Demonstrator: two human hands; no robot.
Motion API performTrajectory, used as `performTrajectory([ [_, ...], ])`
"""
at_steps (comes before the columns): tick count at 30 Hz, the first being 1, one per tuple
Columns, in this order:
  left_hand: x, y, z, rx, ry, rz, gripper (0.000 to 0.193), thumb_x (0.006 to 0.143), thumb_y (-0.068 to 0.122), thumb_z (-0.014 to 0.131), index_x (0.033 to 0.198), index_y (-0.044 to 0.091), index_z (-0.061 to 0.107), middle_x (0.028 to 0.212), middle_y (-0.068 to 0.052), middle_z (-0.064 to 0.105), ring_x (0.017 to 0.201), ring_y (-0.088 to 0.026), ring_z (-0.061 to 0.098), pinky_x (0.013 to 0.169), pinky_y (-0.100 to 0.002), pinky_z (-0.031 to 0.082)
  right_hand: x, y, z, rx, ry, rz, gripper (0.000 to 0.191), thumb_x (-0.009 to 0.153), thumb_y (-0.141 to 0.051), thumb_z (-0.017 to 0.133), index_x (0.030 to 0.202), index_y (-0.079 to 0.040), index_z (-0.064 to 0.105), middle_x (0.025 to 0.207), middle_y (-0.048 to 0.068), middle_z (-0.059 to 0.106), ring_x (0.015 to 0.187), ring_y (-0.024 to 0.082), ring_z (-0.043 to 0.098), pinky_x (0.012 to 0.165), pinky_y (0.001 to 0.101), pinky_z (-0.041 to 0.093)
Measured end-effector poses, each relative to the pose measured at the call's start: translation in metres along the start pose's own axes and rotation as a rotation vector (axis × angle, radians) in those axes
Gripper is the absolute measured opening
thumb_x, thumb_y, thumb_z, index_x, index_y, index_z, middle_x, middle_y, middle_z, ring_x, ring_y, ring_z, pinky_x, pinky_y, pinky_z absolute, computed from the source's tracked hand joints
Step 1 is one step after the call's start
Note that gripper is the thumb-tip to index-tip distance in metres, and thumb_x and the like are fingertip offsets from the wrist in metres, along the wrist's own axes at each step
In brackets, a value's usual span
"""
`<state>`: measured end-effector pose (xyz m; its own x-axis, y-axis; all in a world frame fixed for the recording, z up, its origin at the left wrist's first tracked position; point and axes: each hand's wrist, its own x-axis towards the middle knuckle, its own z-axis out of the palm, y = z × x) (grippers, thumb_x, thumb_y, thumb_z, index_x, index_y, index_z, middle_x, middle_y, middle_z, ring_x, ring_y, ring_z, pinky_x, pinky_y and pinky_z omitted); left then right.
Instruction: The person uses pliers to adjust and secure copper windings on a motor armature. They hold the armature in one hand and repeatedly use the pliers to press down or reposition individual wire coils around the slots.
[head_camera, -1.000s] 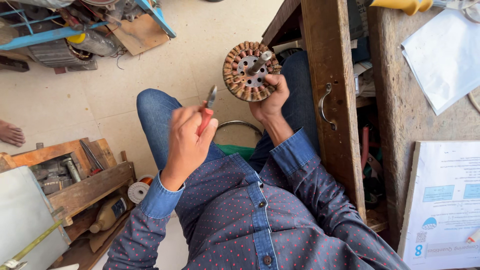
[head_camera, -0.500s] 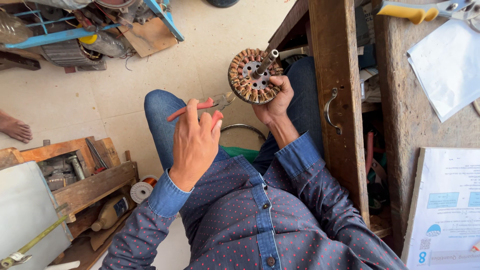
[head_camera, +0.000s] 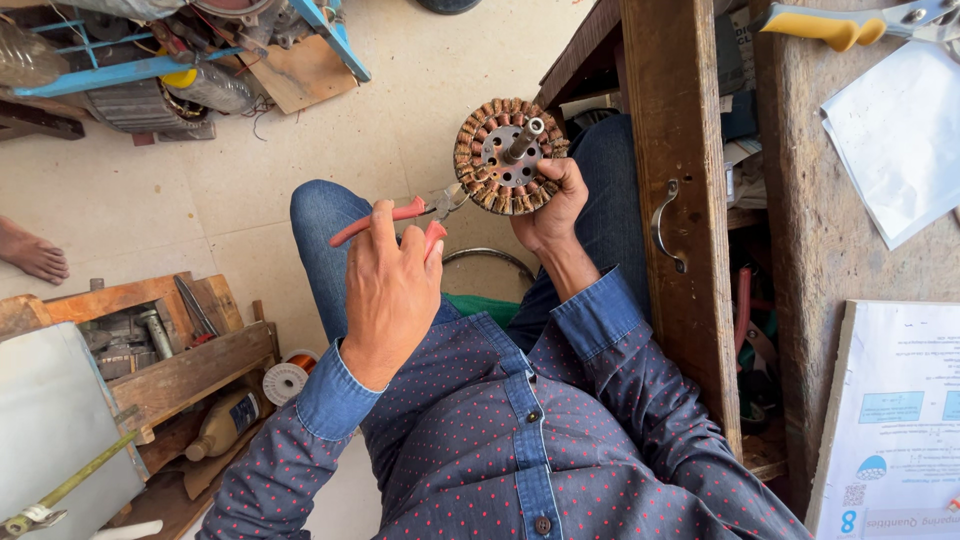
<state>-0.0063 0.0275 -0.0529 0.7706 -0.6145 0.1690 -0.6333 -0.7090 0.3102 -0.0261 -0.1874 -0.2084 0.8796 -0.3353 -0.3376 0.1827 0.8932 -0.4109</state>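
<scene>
My right hand (head_camera: 550, 205) holds a round motor stator (head_camera: 505, 155) wound with copper coils, its steel shaft pointing up toward me, above my right knee. My left hand (head_camera: 390, 290) grips red-handled pliers (head_camera: 385, 215) lying roughly level. The jaws point right and touch the stator's lower left rim. I am sitting in jeans and a dotted blue shirt. Both hands are over my lap.
A wooden bench with a metal drawer handle (head_camera: 665, 225) stands at the right, carrying a yellow-handled tool (head_camera: 840, 25), paper sheets (head_camera: 900, 130) and a booklet (head_camera: 890, 420). At lower left sit a wooden toolbox (head_camera: 150, 340) and a wire spool (head_camera: 285, 380). Motor scrap (head_camera: 130, 70) and another person's bare foot (head_camera: 30, 250) lie at the left.
My left hand turned the pliers from upright to level and brought the jaws against the stator's rim. The right hand kept holding the stator, shifting it only slightly.
</scene>
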Motion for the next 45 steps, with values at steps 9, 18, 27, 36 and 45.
performTrajectory([
  [9,0.0,0.003,0.004,-0.01,-0.004,-0.02,0.028,0.093,0.02,0.075,0.093,-0.002,0.058,0.132,-0.024,0.047,0.099,-0.042,0.06,0.086,-0.051,0.049,-0.001,-0.001,0.003,0.004,0.052,-0.02,0.037,0.086,-0.023,0.057,0.112,0.002,0.065,0.106,0.012,0.069,0.099,0.025,0.066,0.098,0.043,0.054],
  [18,-0.002,0.004,0.009,0.087,-0.024,-0.027,0.027,0.096,0.021,0.072,0.092,-0.003,0.06,0.131,-0.025,0.048,0.098,-0.04,0.059,0.088,-0.05,0.049,0.002,0.004,-0.013,-0.03,0.028,-0.047,0.018,0.09,-0.02,0.058,0.09,-0.003,0.064,0.089,0.007,0.065,0.08,0.019,0.062,0.079,0.0369,0.055],
  [27,0.003,0.004,0.03,0.431,0.03,0.054,0.033,0.102,0.025,0.063,0.09,-0.006,0.062,0.131,-0.03,0.052,0.101,-0.035,0.06,0.098,-0.046,0.05,0.0,0.004,-0.015,-0.1,0.056,-0.091,0.011,0.088,-0.015,0.056,0.078,-0.009,0.057,0.078,0.005,0.058,0.071,0.02,0.06,0.07,0.0399,0.056],
  [36,0.005,-0.005,0.033,0.487,-0.128,0.135,0.031,0.107,0.02,0.057,0.097,-0.008,0.067,0.119,-0.026,0.058,0.097,-0.029,0.06,0.087,-0.039,0.051,-0.001,0.006,-0.017,-0.15,0.069,-0.06,0.004,0.083,-0.012,0.054,0.084,-0.009,0.057,0.083,0.005,0.058,0.074,0.022,0.061,0.073,0.0425,0.057],
  [45,0.022,-0.048,0.02,-0.167,-0.56,-0.044,0.03,0.097,0.026,0.06,0.091,0.0,0.074,0.096,-0.026,0.066,0.084,-0.042,0.066,0.077,-0.05,0.053,-0.008,0.006,0.0,-0.383,-0.08,-0.102,0.027,0.077,-0.011,0.053,0.102,-0.004,0.062,0.091,0.005,0.06,0.08,0.02,0.059,0.078,0.0385,0.054],
])
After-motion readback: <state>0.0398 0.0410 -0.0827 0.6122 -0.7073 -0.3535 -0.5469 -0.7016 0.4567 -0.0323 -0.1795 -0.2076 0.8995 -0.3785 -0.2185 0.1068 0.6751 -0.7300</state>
